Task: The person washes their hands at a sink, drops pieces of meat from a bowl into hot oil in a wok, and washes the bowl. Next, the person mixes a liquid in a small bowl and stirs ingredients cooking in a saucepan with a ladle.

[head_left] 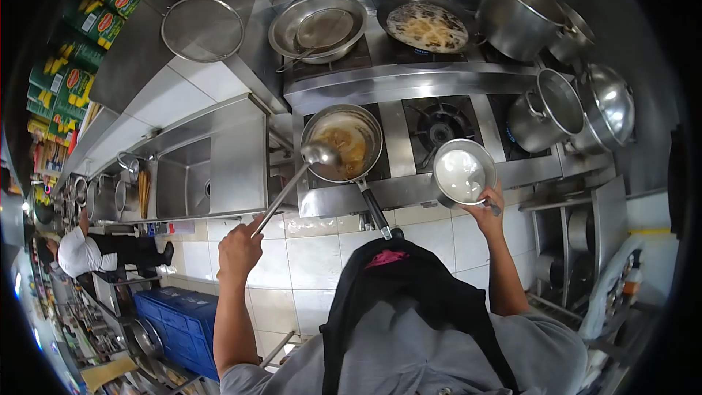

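Observation:
My left hand (240, 251) is closed around the long handle of a metal ladle (320, 154). The ladle's bowl hangs over the left side of a frying pan (342, 111), which has brown, saucy food (347, 148) in it and sits on the front left burner. The pan's black handle (376, 209) points toward my body. In my right hand (488, 208) is a small metal pot (466, 170) with white liquid inside, held by its handle side near the front edge of the stove, just before the middle burner (441, 132).
On the back row are a steel bowl with a strainer (322, 29), a wok of bubbling oil (428, 27) over a flame and a tall stockpot (521, 14). Another pot (547, 111) stands front right. A sink (191, 175) lies left; a co-worker (80, 250) is farther off.

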The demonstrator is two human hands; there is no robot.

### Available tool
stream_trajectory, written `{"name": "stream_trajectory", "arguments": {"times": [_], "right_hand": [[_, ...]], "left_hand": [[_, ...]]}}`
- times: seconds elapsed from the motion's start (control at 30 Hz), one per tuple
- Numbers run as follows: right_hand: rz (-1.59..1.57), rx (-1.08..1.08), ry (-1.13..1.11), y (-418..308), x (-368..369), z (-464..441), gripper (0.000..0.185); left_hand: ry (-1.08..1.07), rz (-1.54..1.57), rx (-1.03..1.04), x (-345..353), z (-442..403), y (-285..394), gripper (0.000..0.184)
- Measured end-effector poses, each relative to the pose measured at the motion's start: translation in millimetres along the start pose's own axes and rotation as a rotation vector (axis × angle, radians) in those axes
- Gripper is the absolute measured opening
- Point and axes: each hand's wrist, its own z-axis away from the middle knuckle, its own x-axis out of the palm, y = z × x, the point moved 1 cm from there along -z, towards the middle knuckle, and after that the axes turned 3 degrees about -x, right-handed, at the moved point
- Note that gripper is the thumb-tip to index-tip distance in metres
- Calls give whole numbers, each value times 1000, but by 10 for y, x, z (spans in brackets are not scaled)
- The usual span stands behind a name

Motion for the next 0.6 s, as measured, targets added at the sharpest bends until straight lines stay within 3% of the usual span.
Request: {"name": "stream_trajectory", "arguments": {"times": [0.1,0.3,0.4,0.6], "right_hand": [[14,93,54,-7,-118,315,51],[95,272,92,-391,-240,713,48],[160,133,83,-471,-289,880,49],[197,181,151,-685,-296,1183,50]], "left_hand": [[-93,-45,-67,200,71,-88,50],[3,417,-80,1466,-288,195,48],[-118,458,-95,1328,-180,456,48],[-108,197,-62,979,7,-112,50]]}}
